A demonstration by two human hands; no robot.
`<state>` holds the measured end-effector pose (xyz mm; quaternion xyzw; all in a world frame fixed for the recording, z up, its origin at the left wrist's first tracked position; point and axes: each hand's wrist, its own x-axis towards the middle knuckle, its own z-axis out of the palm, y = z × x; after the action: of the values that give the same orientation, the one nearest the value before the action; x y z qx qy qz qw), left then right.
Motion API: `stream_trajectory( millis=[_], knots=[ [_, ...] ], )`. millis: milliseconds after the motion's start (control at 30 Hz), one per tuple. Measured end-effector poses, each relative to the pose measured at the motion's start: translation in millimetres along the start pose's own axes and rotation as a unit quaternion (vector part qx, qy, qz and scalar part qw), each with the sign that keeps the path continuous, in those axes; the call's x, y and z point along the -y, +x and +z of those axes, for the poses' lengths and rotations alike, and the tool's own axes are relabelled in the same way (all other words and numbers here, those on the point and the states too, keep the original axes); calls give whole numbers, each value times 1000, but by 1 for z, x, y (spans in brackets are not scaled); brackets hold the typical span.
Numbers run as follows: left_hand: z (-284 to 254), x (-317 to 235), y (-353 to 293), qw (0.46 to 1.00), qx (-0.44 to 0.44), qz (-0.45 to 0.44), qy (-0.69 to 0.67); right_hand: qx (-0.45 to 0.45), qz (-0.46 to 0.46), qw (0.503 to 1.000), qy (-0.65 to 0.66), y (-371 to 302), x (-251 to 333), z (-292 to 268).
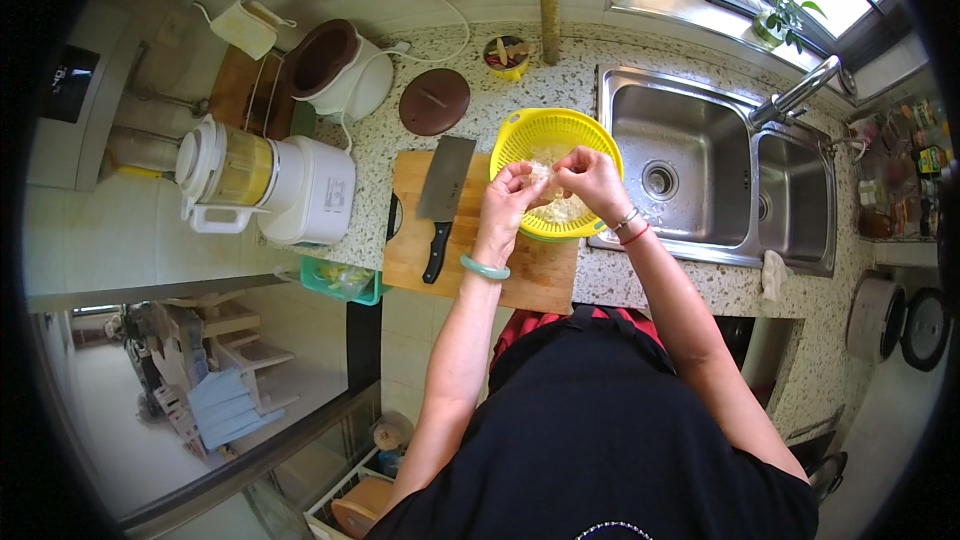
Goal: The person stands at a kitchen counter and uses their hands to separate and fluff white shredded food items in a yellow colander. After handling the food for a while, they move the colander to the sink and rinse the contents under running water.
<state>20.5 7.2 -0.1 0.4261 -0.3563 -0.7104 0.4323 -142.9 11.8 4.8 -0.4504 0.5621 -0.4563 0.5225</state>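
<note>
A yellow colander [512, 136] stands on the counter, partly over the cutting board's right side, with pale, shredded-looking food [562, 210] inside. Above it my two hands meet. My left hand [506, 202], a green bangle on its wrist, is closed round a whitish clump [540, 176] of the same look; its exact kind is unclear. The fingers of my right hand [592, 183] pinch at that clump from the other side. Left of my left hand, a cleaver [447, 185] with a black handle lies on the wooden cutting board [540, 275].
A double steel sink [690, 140] with a faucet [800, 90] adjoins the colander on the right. At the left stand a white food machine [315, 190] and a white pot [360, 80]. A brown lid [434, 102] and a small yellow container [507, 58] sit behind the board.
</note>
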Motion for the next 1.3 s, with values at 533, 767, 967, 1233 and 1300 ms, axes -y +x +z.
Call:
stream_trajectory(
  millis=[533,767,967,1233,1300],
  knots=[
    [4,-1,0,998,-13,-12,-68,-54,-118,984,-125,4,-18,-5],
    [10,-3,2,999,-53,12,-2,14,-104,976,-192,-7,23,-2],
    [18,-10,1,997,-56,30,36,-14,-172,965,-197,-3,13,1],
    [12,-7,2,999,-43,1,5,-31,-167,966,-197,-3,13,3],
    [9,-5,4,999,-35,-7,-26,-30,-156,966,-202,-3,14,2]
  ],
)
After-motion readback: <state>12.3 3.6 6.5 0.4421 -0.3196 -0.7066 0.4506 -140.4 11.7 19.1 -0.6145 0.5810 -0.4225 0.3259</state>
